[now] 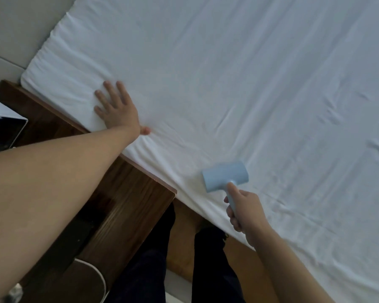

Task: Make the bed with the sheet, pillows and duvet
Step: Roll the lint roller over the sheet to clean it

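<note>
One light-blue lint roller [224, 176]: we hold its handle in our right hand [244, 213], fingers curled round it, head on the white sheet [239, 73]. One sheet, spread over the mattress. Well left of the grip, our left hand [116, 108] presses flat, fingers spread. Below, one wooden bed frame [123, 204].

Creased cloth sheet [228, 73], grainy wood bedframe [123, 204]
</note>
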Demonstrator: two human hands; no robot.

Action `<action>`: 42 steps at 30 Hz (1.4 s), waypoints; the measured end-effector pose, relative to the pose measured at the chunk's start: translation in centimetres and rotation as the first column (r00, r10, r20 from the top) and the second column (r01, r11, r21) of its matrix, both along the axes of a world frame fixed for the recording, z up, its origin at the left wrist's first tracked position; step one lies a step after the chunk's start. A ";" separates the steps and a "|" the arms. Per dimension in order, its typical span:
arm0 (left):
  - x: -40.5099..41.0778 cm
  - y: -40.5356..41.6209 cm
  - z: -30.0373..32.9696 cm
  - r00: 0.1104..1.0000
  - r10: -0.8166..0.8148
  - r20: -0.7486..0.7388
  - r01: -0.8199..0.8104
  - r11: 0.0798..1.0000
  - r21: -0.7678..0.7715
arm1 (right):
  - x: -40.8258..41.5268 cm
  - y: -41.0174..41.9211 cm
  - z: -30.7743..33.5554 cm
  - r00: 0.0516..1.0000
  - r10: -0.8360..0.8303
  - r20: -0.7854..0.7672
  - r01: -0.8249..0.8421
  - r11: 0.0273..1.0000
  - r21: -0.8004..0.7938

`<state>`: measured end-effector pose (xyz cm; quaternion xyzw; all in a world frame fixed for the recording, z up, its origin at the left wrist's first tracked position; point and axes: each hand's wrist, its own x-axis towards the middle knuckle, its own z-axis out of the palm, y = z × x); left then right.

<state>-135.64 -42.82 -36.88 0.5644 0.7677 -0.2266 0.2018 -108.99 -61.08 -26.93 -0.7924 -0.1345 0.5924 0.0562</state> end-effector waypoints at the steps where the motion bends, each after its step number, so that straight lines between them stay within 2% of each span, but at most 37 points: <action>1: 0.0 0.0 0.0 1.000 0.000 0.000 0.000 1.000 -0.001 | -0.8 0.5 0.5 0.999 -0.035 -0.035 0.037 0.999 0.039; 6: -0.2 0.0 0.1 1.000 0.015 0.021 -0.015 1.000 0.004 | -6.4 7.8 0.1 0.989 0.023 -0.149 0.014 0.970 0.242; 9: -0.3 -0.1 -0.1 0.999 0.029 0.039 -0.030 0.999 0.021 | -9.6 13.6 -2.0 0.984 0.079 -0.160 -0.022 0.942 0.335; 15: -0.7 -0.3 -0.6 0.998 0.031 0.061 -0.033 0.999 0.042 | -12.1 18.2 -5.8 0.977 0.188 -0.098 -0.148 0.936 0.319; 21: -0.6 -0.2 -0.4 0.995 0.045 0.084 -0.048 0.998 0.033 | -9.6 13.1 -5.9 0.975 0.211 -0.066 -0.185 0.941 0.283; 34: -0.3 -0.6 -0.4 0.999 -0.033 0.017 0.032 0.999 0.033 | -4.3 -3.8 -3.9 0.997 0.063 -0.052 -0.056 0.989 0.136; 38: -0.1 -1.1 -0.5 0.999 -0.039 0.014 0.039 0.998 0.042 | -3.7 -5.6 -2.5 0.999 0.033 -0.012 -0.030 0.985 0.171; 42: -0.3 -1.2 -0.6 0.999 -0.040 0.022 0.039 0.998 0.047 | -3.8 -4.0 -1.7 1.000 -0.002 0.020 -0.003 0.965 0.264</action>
